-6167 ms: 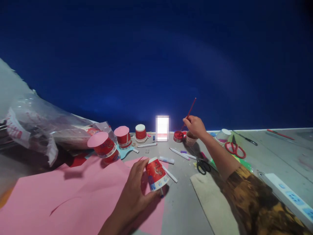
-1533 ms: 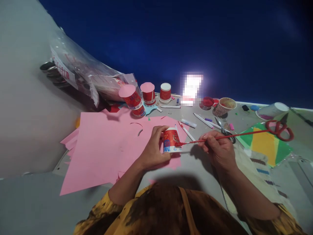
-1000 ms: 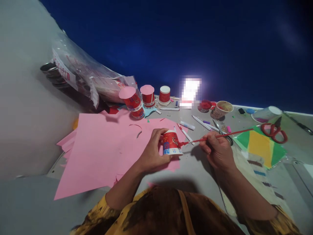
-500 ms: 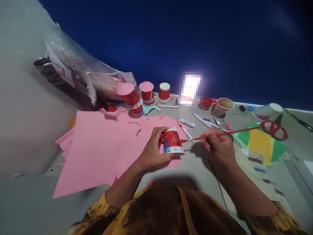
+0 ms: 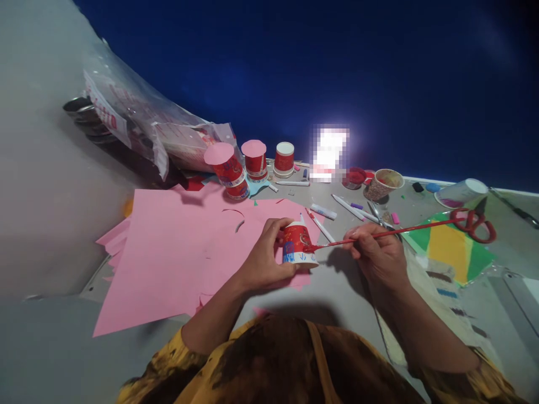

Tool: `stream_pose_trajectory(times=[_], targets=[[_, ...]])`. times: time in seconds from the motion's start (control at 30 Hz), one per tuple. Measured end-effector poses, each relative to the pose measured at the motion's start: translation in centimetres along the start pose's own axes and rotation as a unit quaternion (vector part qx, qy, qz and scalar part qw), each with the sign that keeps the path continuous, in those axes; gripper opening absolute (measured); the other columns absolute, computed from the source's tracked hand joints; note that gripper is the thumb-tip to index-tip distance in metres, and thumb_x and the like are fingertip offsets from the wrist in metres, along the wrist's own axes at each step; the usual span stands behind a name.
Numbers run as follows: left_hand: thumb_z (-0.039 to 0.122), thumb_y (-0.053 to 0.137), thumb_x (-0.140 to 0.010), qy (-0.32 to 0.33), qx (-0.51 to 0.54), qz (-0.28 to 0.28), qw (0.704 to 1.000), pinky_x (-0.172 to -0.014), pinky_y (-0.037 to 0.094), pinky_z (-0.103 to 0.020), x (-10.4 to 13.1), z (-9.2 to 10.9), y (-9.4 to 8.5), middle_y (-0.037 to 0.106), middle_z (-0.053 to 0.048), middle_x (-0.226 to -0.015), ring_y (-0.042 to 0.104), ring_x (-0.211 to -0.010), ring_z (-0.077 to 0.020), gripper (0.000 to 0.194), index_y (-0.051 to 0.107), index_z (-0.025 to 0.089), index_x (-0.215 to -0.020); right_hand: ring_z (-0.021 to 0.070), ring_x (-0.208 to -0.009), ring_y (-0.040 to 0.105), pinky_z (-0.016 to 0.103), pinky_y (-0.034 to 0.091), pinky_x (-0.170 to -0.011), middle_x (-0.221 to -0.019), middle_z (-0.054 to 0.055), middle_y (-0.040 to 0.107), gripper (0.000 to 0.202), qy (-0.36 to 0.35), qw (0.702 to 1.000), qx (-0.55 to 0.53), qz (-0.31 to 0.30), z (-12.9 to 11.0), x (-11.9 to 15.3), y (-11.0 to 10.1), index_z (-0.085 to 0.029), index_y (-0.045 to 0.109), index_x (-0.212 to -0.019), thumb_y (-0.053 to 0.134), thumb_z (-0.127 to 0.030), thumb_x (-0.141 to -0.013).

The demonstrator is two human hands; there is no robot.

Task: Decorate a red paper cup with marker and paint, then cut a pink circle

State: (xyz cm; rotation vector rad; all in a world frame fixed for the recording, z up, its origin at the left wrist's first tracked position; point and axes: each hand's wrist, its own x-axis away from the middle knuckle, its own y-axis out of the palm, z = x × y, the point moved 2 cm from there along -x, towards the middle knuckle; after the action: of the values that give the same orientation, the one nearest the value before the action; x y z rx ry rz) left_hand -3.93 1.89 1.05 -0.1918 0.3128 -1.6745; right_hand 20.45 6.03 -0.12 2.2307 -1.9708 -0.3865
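My left hand (image 5: 269,252) grips an upside-down paper cup (image 5: 297,242) from its left side, thumb low and fingers over the top. The cup's side is red, with blue marks and a white band along the wide rim. Between the fingertips of my right hand (image 5: 377,249) is a thin red paintbrush (image 5: 410,228). Its tip touches the red side of the cup near the white band. Under and left of the cup lie large sheets of pink paper (image 5: 177,252).
Behind stand decorated red cups (image 5: 229,174), two topped with pink paper. A lit phone screen (image 5: 330,151), a pot of red paint (image 5: 354,178), a speckled cup (image 5: 383,185) and markers (image 5: 347,207) lie nearby. Scissors (image 5: 474,221) and a green-yellow packet (image 5: 450,247) are right.
The brush tip has slid slightly down the cup's side toward the white band. Both hands keep their hold, and the view has shifted a little.
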Motion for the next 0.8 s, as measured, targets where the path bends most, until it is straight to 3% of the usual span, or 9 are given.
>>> stream_pose_trajectory(times=[0.8], targets=[[0.044, 0.098, -0.064, -0.013, 0.011, 0.002, 1.000, -0.108, 0.056, -0.053, 0.05, 0.13, 0.08, 0.054, -0.011, -0.139, 0.061, -0.127, -0.0338, 0.084, 0.054, 0.026, -0.133, 0.0103, -0.051, 0.055, 0.022, 0.043, -0.047, -0.071, 0.002, 0.074, 0.030, -0.007, 1.000, 0.009, 0.012, -0.11, -0.08, -0.09, -0.022, 0.074, -0.077, 0.087, -0.047, -0.086]])
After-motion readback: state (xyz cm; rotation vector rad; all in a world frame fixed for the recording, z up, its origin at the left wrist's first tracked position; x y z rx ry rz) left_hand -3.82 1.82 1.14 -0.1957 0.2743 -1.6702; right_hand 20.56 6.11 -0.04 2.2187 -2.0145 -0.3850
